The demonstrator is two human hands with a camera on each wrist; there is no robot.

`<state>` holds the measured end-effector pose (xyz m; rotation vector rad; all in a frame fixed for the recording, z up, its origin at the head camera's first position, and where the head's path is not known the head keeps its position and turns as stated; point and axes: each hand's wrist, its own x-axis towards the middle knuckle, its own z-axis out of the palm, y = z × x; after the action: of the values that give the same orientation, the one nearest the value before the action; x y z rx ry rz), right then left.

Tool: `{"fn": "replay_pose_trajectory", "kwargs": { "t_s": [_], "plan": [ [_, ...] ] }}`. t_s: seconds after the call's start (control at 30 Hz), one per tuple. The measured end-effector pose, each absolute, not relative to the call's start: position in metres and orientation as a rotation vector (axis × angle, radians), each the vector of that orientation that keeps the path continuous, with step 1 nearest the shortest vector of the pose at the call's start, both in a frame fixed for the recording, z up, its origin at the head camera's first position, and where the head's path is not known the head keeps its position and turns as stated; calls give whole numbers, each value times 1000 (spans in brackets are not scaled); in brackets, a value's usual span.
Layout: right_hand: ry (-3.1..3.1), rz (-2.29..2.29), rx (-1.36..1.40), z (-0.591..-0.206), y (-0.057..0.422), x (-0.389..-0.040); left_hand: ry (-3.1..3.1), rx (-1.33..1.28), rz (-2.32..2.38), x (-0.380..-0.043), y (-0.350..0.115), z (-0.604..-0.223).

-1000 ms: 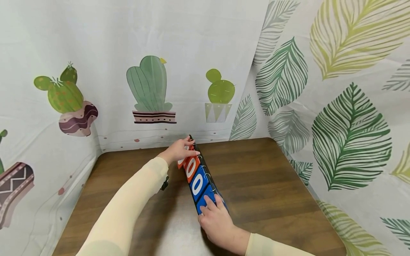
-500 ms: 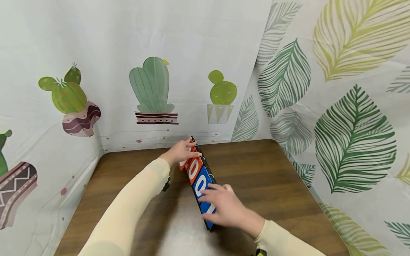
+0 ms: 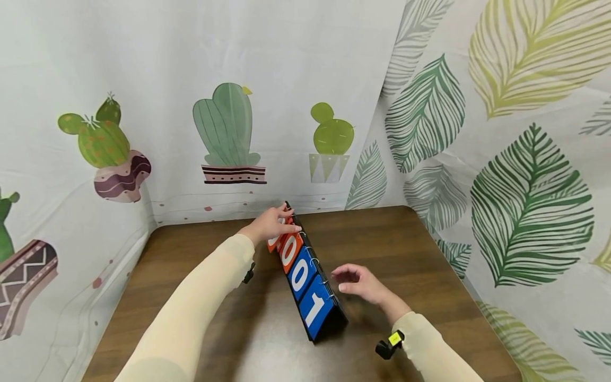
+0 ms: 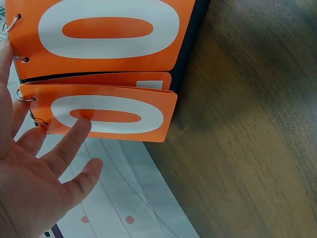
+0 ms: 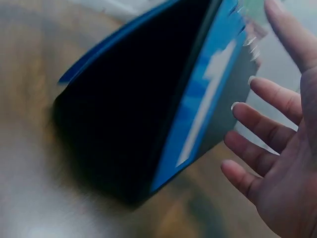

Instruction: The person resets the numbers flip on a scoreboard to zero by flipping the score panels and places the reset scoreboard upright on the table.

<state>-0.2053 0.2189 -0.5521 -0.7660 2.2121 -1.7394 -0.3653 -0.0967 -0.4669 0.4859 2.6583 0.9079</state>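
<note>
A tabletop flip scoreboard (image 3: 299,273) stands tent-like on the table, its number cards hung on metal rings along the top. The near blue card (image 3: 316,306) reads 1, the other blue card (image 3: 299,275) 0. Orange cards (image 4: 109,37) at the far end show 0; the farthest hangs at an angle, slightly off the one behind. My left hand (image 3: 271,227) holds the far end by its top edge, a fingertip on the farthest orange card. My right hand (image 3: 365,284), fingers loosely bent, hovers right of the near end, apart from it, holding nothing.
The brown wooden table (image 3: 406,254) spreads on both sides of the scoreboard. White cloth (image 3: 286,53) printed with cacti rises behind its back edge. Leaf-printed cloth (image 3: 525,159) hangs on the right.
My right hand has left the near blue card and moved off to the right, uncovering the 1. The left hand stays at the far end.
</note>
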Motion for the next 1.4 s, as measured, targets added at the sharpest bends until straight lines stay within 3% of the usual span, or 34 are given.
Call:
{"fn": "replay_pose_trajectory", "kwargs": {
  "t_s": [0.37, 1.4],
  "plan": [
    [2209, -1578, -727, -588, 213, -210, 2668, 480, 920, -363, -98, -467],
    [2266, -1433, -646, -589, 213, -210, 2664, 472, 942, -360, -96, -468]
  ]
}}
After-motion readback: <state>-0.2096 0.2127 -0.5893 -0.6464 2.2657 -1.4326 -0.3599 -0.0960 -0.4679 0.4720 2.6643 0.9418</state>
